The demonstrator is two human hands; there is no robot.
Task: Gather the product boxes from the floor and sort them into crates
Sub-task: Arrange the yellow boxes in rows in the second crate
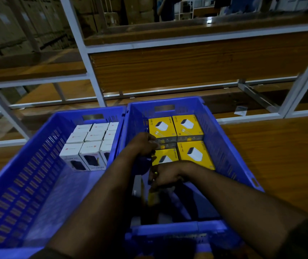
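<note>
Two blue crates stand side by side on the floor. The left crate (pixel 28 174) holds several white product boxes (pixel 91 146) packed at its far end. In the right crate (pixel 222 144), several yellow product boxes (pixel 188 128) lie flat at the far end. My left hand (pixel 142 144) reaches into the right crate, its fingers curled on the edge of the near-left yellow box (pixel 165 156). My right hand (pixel 168 174) is lower in the same crate and grips a blurred yellow box (pixel 152 200) by its top. The near half of that crate is dark.
A white metal rack (pixel 93 75) with wooden shelves rises just behind the crates. Wooden floor (pixel 280 156) stretches to the right. A small white card (pixel 240 110) lies on the low shelf at the right. A person (pixel 166 8) stands far back.
</note>
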